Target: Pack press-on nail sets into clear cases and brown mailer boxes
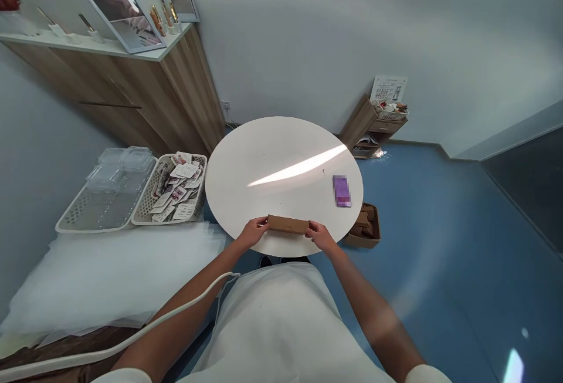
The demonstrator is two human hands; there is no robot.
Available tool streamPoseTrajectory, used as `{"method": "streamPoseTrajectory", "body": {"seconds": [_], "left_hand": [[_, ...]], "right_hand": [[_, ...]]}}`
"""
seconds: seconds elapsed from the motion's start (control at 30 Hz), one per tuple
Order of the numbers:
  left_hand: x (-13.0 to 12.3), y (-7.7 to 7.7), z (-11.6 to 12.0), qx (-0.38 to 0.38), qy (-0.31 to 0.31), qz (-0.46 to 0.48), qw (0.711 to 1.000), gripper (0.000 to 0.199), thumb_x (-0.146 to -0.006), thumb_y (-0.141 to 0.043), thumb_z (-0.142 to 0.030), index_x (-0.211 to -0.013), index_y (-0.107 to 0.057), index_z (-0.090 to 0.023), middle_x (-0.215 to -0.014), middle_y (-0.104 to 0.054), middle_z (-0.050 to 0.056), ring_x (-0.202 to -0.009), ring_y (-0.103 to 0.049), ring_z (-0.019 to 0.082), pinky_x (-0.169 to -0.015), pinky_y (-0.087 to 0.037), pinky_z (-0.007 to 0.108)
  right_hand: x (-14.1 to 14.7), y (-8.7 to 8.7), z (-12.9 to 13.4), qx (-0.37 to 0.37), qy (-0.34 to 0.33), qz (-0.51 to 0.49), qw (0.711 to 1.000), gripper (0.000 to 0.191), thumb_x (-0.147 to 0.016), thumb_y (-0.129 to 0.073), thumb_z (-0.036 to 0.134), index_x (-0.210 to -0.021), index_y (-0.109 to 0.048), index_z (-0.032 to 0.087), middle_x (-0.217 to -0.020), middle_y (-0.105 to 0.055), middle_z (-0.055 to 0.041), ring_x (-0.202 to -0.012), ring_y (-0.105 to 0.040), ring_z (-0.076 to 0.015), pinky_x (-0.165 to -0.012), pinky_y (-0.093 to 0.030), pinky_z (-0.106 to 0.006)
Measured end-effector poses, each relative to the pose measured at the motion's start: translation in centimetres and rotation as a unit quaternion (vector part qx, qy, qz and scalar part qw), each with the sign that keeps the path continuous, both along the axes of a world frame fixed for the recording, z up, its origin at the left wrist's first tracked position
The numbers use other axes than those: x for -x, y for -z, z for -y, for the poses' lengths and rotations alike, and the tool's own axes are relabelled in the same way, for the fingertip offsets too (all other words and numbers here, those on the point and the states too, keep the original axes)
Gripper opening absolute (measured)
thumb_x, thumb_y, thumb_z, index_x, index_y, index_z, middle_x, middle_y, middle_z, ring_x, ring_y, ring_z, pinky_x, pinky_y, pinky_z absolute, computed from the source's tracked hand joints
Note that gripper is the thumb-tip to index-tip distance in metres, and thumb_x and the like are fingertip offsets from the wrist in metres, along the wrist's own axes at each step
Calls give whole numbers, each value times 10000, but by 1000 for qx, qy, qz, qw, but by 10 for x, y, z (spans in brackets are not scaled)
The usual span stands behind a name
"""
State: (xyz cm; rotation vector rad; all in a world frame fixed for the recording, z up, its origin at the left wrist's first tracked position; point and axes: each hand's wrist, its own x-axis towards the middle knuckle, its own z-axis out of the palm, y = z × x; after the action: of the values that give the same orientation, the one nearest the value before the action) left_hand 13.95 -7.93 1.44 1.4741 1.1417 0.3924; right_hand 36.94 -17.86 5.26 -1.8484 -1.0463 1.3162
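Note:
A long, narrow brown cardboard box (pixel 288 224) is held level over the near edge of the white oval table (pixel 272 154). My left hand (pixel 253 232) grips its left end, fingers closed on the corner. At the opposite end, my right hand (pixel 320 236) is closed on the box's right corner. The box's lid looks closed, with a small tab mark on its front face. To the right on the tabletop lies a purple rectangular item (pixel 342 190), blurred by pixels.
Left of the table stand a white basket (pixel 201 192) of small printed packets and another basket (pixel 65 221) with clear plastic trays, beside stacked translucent sheets (pixel 109 271). An open carton (pixel 364 242) of brown cardboard sits on the floor at right. A white cable (pixel 176 312) crosses my left arm.

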Motion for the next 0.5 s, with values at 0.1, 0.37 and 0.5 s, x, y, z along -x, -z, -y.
{"method": "streamPoseTrajectory", "body": {"seconds": [0.1,0.37,0.5], "left_hand": [[-3,-4,5,-43,0,-10,999,449,-728,-485,-281,-1162,-531,-175,-1099,-607,62,-874,-596,178,-781,-455,293],[-18,-5,18,-74,13,-22,997,449,-701,-507,-210,-1148,-511,-170,-1094,-604,65,-829,-616,166,-790,-471,304],[-23,2,24,-12,4,-13,1000,366,-728,-512,-280,-1072,-543,-161,-1060,-624,70,-878,-609,174,-801,-465,291]], "right_hand": [[-1,12,1,-49,26,23,998,374,-693,-453,246,-1041,-581,189,-1080,-610,-46,-988,-564,-190,-830,-446,-326],[-1,34,14,-76,130,20,988,591,-666,-524,223,-1243,-406,179,-1266,-481,-85,-1121,-492,-195,-908,-420,-331],[-1,39,24,-54,143,9,988,625,-649,-579,286,-1244,-411,190,-1245,-500,-77,-1120,-484,-204,-912,-410,-333]]}}
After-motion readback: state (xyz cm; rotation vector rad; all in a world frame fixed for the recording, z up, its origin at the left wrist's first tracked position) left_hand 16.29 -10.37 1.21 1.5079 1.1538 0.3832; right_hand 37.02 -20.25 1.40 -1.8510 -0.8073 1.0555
